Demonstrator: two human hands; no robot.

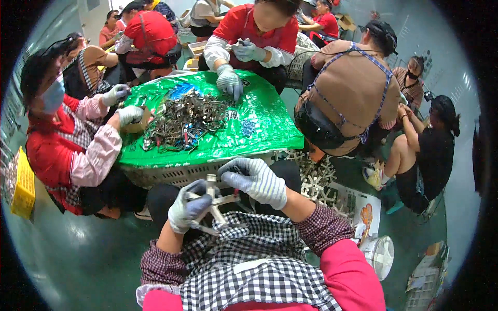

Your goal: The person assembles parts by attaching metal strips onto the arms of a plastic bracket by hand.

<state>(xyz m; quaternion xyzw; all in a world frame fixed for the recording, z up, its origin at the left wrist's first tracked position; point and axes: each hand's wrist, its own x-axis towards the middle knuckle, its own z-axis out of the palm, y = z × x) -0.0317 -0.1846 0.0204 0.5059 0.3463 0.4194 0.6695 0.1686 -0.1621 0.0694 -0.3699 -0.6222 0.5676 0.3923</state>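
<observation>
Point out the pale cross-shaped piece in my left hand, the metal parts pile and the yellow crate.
Pale cross-shaped piece (217,202): head view, near where its arms meet.
Metal parts pile (189,120): head view, its middle.
Yellow crate (23,187): head view, its side wall.

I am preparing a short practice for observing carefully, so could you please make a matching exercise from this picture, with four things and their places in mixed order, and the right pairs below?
Things:
1. Pale star-shaped part
2. Heap of small metal parts
3. Yellow crate
4. White bucket

Places:
A. On the green sheet
B. Just right of the pink sleeve in the picture
C. In the wearer's gloved left hand
D. Near the picture's left rim

Right pairs: 1-C, 2-A, 3-D, 4-B
</observation>
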